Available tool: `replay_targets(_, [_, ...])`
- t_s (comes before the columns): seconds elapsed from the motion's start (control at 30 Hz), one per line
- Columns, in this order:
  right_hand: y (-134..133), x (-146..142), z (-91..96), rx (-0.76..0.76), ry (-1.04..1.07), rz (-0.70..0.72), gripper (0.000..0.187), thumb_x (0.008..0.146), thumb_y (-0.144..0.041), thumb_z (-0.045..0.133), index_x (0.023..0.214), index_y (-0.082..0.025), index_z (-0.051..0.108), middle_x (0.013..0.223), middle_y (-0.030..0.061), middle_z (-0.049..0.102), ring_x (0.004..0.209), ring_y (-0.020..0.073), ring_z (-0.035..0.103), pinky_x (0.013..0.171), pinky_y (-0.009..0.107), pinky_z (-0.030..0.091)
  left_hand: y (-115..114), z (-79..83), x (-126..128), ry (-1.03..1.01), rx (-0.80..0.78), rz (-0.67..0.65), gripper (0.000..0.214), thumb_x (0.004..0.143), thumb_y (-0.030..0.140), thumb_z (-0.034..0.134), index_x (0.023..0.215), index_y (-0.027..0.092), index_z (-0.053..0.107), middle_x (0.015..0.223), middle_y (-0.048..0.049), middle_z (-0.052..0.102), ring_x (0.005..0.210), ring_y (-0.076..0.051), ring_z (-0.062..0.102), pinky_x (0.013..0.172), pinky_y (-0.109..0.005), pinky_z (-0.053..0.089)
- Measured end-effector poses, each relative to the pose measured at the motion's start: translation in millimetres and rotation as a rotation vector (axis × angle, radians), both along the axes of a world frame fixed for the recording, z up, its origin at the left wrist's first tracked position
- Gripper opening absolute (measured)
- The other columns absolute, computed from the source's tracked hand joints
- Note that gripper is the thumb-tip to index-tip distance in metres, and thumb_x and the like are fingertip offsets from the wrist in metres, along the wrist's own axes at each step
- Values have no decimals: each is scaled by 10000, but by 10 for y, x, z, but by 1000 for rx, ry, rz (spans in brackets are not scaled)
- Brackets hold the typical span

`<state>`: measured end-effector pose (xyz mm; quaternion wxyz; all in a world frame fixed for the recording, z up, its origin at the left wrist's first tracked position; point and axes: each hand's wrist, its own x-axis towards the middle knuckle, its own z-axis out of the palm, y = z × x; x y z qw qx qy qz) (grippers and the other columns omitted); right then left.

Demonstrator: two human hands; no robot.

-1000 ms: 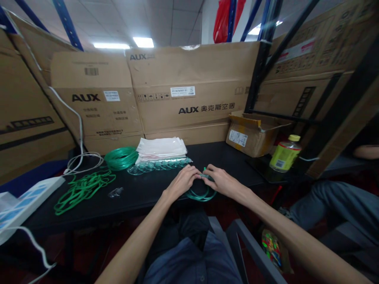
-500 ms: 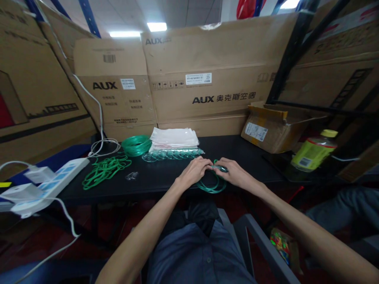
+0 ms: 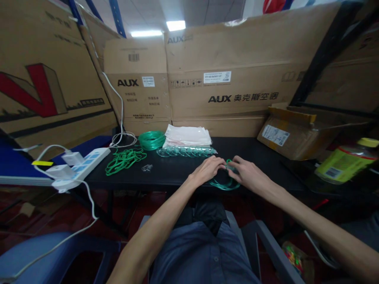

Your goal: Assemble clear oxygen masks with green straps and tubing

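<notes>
Both hands meet over a small coil of green tubing [image 3: 224, 184] lying near the front edge of the black table [image 3: 177, 173]. My left hand [image 3: 209, 169] has its fingers pinched together on the tubing's upper end. My right hand [image 3: 249, 176] pinches the same tubing from the right, with a green loop showing between the two hands. Just behind them lies a row of clear plastic pieces [image 3: 186, 152] in front of a stack of white plastic bags [image 3: 188, 136].
A green tubing roll [image 3: 151, 140] and a loose heap of green tubing [image 3: 124, 159] lie at the table's left. A white power strip [image 3: 81, 167] with cables hangs off the left end. Cardboard boxes [image 3: 225, 85] wall the back; an open box [image 3: 291, 132] and a yellow bottle [image 3: 343, 165] stand right.
The camera has swung left and down, so the whole scene has shifted right. Both hands stay pinched on the green tubing coil at the same spot on the table.
</notes>
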<state>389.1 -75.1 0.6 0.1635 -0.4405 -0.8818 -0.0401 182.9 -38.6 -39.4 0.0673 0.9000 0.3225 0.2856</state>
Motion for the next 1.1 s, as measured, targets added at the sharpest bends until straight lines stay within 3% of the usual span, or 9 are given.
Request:
replay_targets(0.07, [-76, 3, -41, 174, -108, 16, 278, 991, -252, 473, 1106, -165, 711, 1119, 174, 658, 835, 258, 673, 732, 348, 507, -6, 2, 7, 7, 9, 3, 231, 1033, 166, 442, 1059, 181, 671, 1046, -54, 725, 955, -196, 596, 945, -304, 447])
replay_targets(0.13, [-96, 40, -91, 222, -112, 19, 289, 1004, -265, 454, 1115, -163, 700, 1121, 176, 655, 824, 260, 679, 728, 356, 519, -14, 7, 12, 11, 14, 2, 230, 1029, 159, 448, 1045, 180, 677, 1053, -59, 729, 960, -197, 601, 939, -305, 449])
replay_targets(0.33, [-2, 84, -118, -32, 54, -12, 275, 985, -324, 506, 962, -178, 738, 890, 91, 693, 794, 229, 712, 721, 300, 535, -15, 12, 27, 20, 14, -23, 187, 1032, 219, 506, 1051, 198, 691, 1091, -32, 743, 1004, -175, 637, 979, -287, 433])
replay_targets(0.47, [-109, 56, -59, 210, -138, -44, 242, 957, -256, 495, 1001, -178, 720, 1032, 142, 662, 757, 248, 682, 676, 343, 515, 14, -1, 1, 20, 11, 4, 225, 1031, 179, 488, 1076, 167, 708, 1101, -66, 743, 1012, -191, 651, 986, -308, 436])
replay_targets(0.57, [-178, 219, 9, 274, -40, -84, 264, 962, -334, 482, 1016, -185, 693, 1100, 160, 650, 777, 263, 673, 694, 374, 521, 24, -5, -24, 12, 1, 11, 219, 1022, 225, 527, 1074, 161, 730, 1105, -69, 752, 1018, -201, 650, 982, -310, 451])
replay_targets(0.63, [-235, 381, 77, 148, 216, -150, 325, 949, -464, 496, 974, -189, 667, 1015, 142, 676, 788, 273, 679, 713, 383, 538, 15, 3, -30, 8, -9, 3, 215, 1002, 284, 579, 1102, 179, 739, 1120, -55, 756, 1053, -196, 645, 998, -294, 454])
replay_targets(0.83, [-718, 610, 188, -552, 1034, -326, 371, 867, -615, 602, 919, -248, 596, 935, 91, 741, 624, 222, 655, 625, 361, 579, -107, 119, -11, -172, -45, 32, 333, 988, 343, 603, 1285, 212, 680, 1283, -59, 711, 1208, -197, 619, 1097, -315, 434])
replay_targets(0.97, [-1024, 611, -48, -849, 1351, -295, 288, 867, -512, 635, 846, -260, 497, 856, 57, 718, 610, 234, 668, 467, 326, 542, -295, 227, -79, -313, 16, 189, 257, 1014, 291, 533, 1153, 196, 728, 1159, -72, 741, 1124, -204, 650, 1057, -334, 472])
replay_targets(1.1, [-1125, 494, -369, -1043, 1396, -231, 333, 815, -494, 700, 855, -248, 480, 726, 11, 672, 476, 167, 584, 326, 228, 436, -543, 329, -240, -170, -22, 516, 335, 999, 401, 550, 1168, 154, 701, 1171, -132, 686, 1104, -270, 650, 1010, -375, 492])
